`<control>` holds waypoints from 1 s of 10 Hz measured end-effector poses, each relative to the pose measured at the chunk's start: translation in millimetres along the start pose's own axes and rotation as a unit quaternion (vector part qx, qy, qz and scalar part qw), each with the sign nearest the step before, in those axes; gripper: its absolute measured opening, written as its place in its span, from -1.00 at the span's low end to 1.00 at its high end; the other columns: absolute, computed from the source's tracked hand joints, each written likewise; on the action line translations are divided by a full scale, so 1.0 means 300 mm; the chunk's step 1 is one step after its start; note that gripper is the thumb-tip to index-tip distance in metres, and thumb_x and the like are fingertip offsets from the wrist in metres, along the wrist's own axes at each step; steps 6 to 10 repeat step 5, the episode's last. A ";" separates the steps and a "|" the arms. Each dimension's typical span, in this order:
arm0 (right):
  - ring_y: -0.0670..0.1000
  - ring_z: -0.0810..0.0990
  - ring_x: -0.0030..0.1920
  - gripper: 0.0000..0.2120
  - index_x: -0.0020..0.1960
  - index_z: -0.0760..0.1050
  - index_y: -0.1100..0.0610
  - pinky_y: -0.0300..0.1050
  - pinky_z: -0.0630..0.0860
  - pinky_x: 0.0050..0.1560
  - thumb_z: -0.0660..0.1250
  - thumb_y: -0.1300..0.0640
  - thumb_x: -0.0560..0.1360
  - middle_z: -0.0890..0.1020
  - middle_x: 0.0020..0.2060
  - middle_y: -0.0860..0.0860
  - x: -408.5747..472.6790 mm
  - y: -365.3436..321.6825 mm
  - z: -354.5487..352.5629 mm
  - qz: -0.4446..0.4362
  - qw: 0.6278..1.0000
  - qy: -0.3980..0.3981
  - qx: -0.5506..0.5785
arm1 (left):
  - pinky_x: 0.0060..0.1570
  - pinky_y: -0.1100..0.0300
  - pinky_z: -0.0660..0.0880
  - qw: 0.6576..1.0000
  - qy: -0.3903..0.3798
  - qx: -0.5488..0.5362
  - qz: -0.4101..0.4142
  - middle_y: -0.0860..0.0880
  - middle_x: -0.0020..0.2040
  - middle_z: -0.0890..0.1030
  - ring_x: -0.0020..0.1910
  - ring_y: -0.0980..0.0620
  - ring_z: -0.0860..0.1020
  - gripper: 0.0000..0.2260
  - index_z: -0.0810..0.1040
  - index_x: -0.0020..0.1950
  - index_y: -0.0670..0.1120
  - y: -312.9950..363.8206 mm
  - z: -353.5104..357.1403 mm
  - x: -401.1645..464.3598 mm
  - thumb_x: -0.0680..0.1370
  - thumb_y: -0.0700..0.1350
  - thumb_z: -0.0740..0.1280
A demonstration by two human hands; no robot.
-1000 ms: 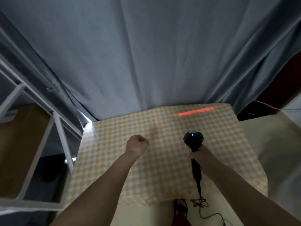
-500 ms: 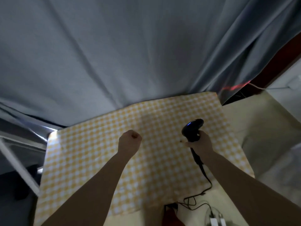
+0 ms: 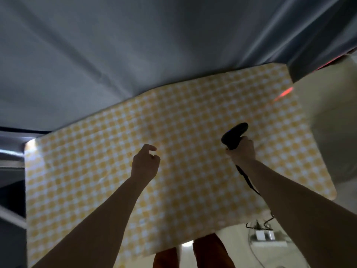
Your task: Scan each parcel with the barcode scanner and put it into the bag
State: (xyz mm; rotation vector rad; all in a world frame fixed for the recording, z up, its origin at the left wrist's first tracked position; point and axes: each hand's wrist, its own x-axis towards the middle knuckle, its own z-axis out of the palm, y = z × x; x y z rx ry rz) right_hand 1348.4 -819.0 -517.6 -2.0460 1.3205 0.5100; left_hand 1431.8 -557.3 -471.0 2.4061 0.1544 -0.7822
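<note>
My right hand (image 3: 241, 151) grips the handle of a black barcode scanner (image 3: 233, 135), whose head points up and to the right over the table (image 3: 96, 151) with its yellow checked cloth. Its cable trails down along my forearm. A red scan line (image 3: 283, 94) falls near the table's far right edge. My left hand (image 3: 145, 161) hovers over the middle of the cloth with loosely curled fingers and holds nothing. No parcel or bag is in view.
A grey curtain (image 3: 154, 45) hangs behind the table. A white power strip (image 3: 268, 237) with plugs lies on the pale floor at lower right. Parts of a white metal shelf frame (image 3: 11, 217) show at the left edge.
The view has swung right and the shelf has mostly left the frame. My left fist has loosened, its fingers now partly uncurled. The scanner head has tilted toward the right, and the red line moved right.
</note>
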 end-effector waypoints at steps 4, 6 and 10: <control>0.22 0.43 0.24 -0.46 0.38 0.28 0.23 0.06 0.44 0.18 0.40 0.10 0.49 0.37 0.30 0.21 0.145 -0.084 0.254 0.051 0.998 -0.047 -0.010 | -0.28 0.20 0.50 0.998 0.004 -0.004 -0.065 -0.04 -0.10 0.64 -0.17 -0.02 0.63 -0.88 0.57 0.05 -0.06 -0.169 -0.006 0.116 0.57 -0.21 0.28; 0.20 0.31 0.34 -0.40 0.43 0.17 0.31 0.03 0.33 0.32 0.33 0.09 0.53 0.33 0.34 0.23 0.095 -0.138 0.211 0.054 0.996 -0.004 -0.073 | -0.09 0.10 0.57 0.998 0.009 0.003 -0.067 -0.06 -0.04 0.64 -0.05 -0.04 0.62 -0.80 0.59 -0.12 -0.01 -0.181 -0.053 0.092 0.56 -0.26 0.24; 0.20 0.31 0.34 -0.40 0.43 0.17 0.31 0.03 0.33 0.32 0.33 0.09 0.53 0.33 0.34 0.23 0.095 -0.138 0.211 0.054 0.996 -0.004 -0.073 | -0.09 0.10 0.57 0.998 0.009 0.003 -0.067 -0.06 -0.04 0.64 -0.05 -0.04 0.62 -0.80 0.59 -0.12 -0.01 -0.181 -0.053 0.092 0.56 -0.26 0.24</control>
